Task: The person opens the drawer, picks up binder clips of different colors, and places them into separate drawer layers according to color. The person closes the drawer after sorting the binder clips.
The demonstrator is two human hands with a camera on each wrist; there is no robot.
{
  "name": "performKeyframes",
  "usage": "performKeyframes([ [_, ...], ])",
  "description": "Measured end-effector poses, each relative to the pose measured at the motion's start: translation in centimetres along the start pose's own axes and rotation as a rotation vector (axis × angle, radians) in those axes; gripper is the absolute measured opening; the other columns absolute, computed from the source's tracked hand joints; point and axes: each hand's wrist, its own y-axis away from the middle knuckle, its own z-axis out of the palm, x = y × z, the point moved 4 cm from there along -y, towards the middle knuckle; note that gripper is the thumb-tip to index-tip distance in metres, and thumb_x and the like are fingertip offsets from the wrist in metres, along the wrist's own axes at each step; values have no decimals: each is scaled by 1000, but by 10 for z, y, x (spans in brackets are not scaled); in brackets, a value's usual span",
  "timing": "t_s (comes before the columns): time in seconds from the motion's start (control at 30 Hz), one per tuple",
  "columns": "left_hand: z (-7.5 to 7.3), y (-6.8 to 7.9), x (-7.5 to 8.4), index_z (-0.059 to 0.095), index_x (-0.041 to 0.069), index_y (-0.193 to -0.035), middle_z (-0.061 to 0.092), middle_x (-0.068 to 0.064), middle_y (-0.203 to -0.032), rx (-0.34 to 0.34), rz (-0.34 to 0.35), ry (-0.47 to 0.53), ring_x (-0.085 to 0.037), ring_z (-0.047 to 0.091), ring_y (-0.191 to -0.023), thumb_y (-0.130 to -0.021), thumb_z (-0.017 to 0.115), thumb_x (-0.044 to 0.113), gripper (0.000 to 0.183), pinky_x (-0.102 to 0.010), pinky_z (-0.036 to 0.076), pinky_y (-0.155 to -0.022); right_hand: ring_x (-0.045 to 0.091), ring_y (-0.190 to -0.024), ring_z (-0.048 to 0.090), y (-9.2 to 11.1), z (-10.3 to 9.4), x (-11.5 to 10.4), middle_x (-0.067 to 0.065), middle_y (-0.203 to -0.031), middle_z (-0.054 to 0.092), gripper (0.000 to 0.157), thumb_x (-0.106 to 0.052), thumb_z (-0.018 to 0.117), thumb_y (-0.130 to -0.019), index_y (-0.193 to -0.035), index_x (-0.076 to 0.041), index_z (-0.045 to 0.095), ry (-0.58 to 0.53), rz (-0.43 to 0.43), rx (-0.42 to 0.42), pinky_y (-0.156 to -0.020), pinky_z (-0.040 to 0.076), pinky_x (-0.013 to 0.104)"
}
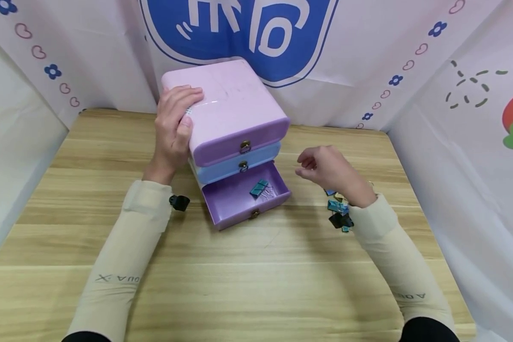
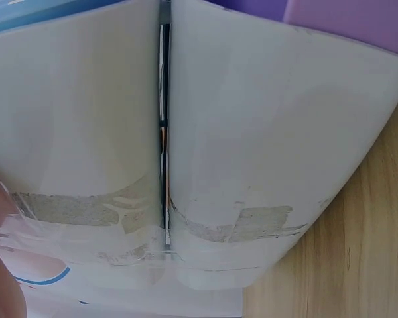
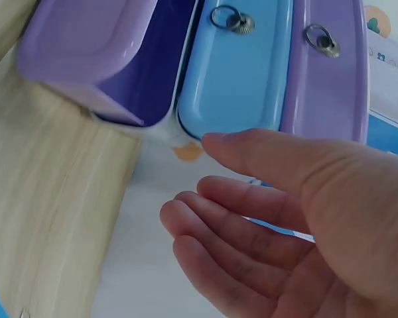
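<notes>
A small drawer unit (image 1: 226, 99) has a pink top, a purple top drawer (image 1: 243, 145) and a blue middle drawer (image 1: 239, 164), both pushed in. Its bottom purple drawer (image 1: 228, 202) is pulled out, and a teal binder clip (image 1: 260, 188) lies inside. My left hand (image 1: 173, 121) rests on the unit's upper left edge, fingers laid across the top. The left wrist view mostly shows the unit's white side (image 2: 272, 126). To the right of the drawers, my right hand (image 1: 329, 168) hovers with loosely bent fingers (image 3: 232, 238) and nothing between them.
Several binder clips (image 1: 337, 206) lie on the wooden table (image 1: 239, 285) below my right wrist, partly hidden by it. A white printed cloth (image 1: 342, 95) hangs right behind the unit, and white sheets flank the table. Small ring pulls (image 3: 241, 23) stick out from the drawer fronts.
</notes>
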Motion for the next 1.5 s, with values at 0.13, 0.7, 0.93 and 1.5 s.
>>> performKeyframes([
  [0.13,-2,-2,5,72,-10,-116,72,-30,-124,3,-11,-5,-49,59,-125,-86,37,26,59,-52,25,-128,26,-93,74,10,-7,8,14,-102,78,26,-16,76,-95,-113,2,75,20,23,2,-88,62,43],
  [0.7,-2,-3,3,73,-10,-115,73,-29,-123,22,-20,-6,-49,59,-126,-85,37,28,60,-50,26,-128,24,-88,72,47,-18,32,14,-100,77,29,-13,74,-96,-119,4,73,90,101,-43,-84,61,44],
  [0.93,-2,0,-4,74,-8,-114,74,-27,-122,50,-17,-10,-46,61,-125,-86,37,31,61,-49,28,-127,17,-71,63,55,-13,38,9,-89,73,26,-16,73,-96,-115,1,74,125,151,-102,-73,56,37],
  [1.5,3,-2,10,72,-11,-115,72,-31,-122,21,-24,11,-50,59,-125,-86,37,28,60,-51,26,-127,15,-66,54,76,30,63,4,-80,67,20,-24,78,-94,-89,-6,70,266,249,-239,-62,47,32],
])
